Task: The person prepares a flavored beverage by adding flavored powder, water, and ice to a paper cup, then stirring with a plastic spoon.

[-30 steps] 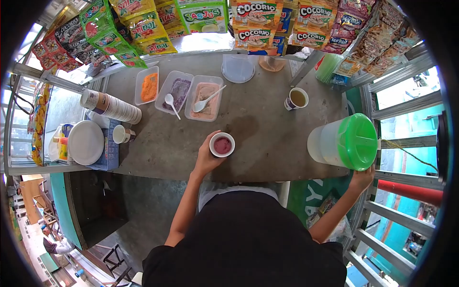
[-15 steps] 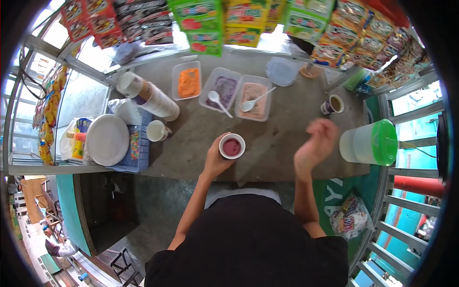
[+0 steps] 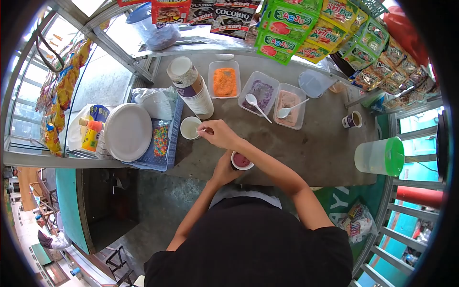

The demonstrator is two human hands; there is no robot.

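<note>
My left hand point(image 3: 224, 171) is closed round a paper cup point(image 3: 242, 161) holding a dark pink-red content, near the front edge of the counter. Crossing above it, my right hand point(image 3: 220, 134) has its fingers pinched at the rim of a second white paper cup point(image 3: 190, 127). Something thin and pale shows at those fingertips, too small to name. Behind that cup leans a tall stack of paper cups point(image 3: 197, 93).
Plastic tubs hold orange point(image 3: 224, 81), purple point(image 3: 260, 92) and pink point(image 3: 288, 103) contents; white spoons lie in the last two. A blue basket point(image 3: 165, 160) stands left. At right are a small cup point(image 3: 352, 119) and a green-lidded container point(image 3: 377, 157). Sachets point(image 3: 287, 31) hang overhead.
My right hand has swung from the right side across to the white cup on the left, its fingers now pinched. My left hand still holds its cup. The view has turned left.
</note>
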